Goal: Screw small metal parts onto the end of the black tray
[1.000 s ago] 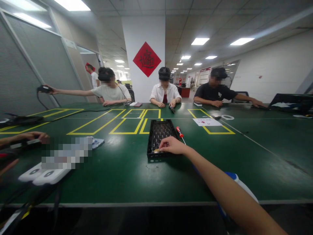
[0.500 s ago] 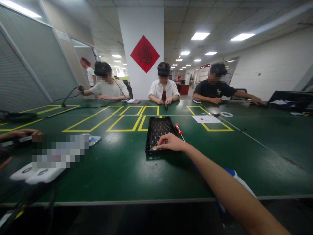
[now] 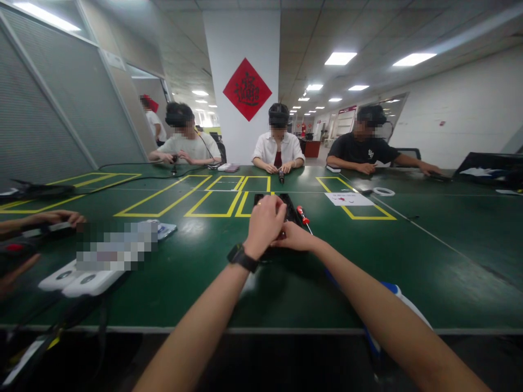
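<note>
A black rectangular tray (image 3: pixel 290 205) lies on the green table, largely covered by my hands. My left hand (image 3: pixel 265 220), with a dark watch on its wrist, is over the tray's left part, fingers curled together; what they hold, if anything, is hidden. Low over the tray's near right part, my right hand (image 3: pixel 295 237) has its fingers bent inward beside the left one, their tips hidden. A screwdriver (image 3: pixel 303 214) with a red handle lies just right of the tray.
White devices (image 3: pixel 87 279) and a neighbour's hands (image 3: pixel 67 219) are at the left. Paper (image 3: pixel 349 199) and a white ring (image 3: pixel 383 191) lie beyond, to the right. A blue and white object (image 3: pixel 402 299) is beside my right forearm. Several people sit across the table.
My left hand has come into view and reached over the tray. My right hand stays at the tray's near part. The person across at the left has brought an outstretched arm in.
</note>
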### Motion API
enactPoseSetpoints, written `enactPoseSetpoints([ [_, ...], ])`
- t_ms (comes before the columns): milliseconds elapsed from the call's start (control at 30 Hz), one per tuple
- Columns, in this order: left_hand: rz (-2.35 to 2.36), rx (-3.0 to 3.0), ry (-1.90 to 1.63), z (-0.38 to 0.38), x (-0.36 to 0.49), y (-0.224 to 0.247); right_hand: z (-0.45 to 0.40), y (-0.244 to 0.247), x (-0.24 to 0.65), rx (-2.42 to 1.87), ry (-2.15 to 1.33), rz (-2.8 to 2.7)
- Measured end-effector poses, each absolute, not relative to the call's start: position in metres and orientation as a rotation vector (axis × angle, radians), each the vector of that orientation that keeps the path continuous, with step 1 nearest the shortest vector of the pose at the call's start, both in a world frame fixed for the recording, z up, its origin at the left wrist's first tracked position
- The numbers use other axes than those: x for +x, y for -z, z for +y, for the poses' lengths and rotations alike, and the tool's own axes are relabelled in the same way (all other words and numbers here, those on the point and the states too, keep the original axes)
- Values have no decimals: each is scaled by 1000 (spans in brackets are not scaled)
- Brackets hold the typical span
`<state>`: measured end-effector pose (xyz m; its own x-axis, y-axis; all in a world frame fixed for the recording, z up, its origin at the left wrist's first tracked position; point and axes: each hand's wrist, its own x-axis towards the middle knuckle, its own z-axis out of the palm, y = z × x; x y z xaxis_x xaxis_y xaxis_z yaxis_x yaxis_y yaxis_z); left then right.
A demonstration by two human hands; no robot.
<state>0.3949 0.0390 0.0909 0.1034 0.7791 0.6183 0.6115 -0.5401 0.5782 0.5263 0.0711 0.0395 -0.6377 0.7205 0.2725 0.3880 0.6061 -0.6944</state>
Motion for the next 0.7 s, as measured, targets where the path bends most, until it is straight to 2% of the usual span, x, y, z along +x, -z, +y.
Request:
enactPoseSetpoints([
  [100, 1659, 2142, -1365, 119, 374, -52, 70, -42, 527, -911, -842, -2369],
  [233, 1598, 1799, -1212, 174, 345, -7, 70, -43, 527, -928, -804, -2391],
  [367, 1421, 1735, -1213, 190, 335, 8, 71, -40, 527, -914, -864, -2337],
  [700, 1476, 1855, -1240, 191, 333, 16, 70, -41, 524, -936, -799, -2353],
])
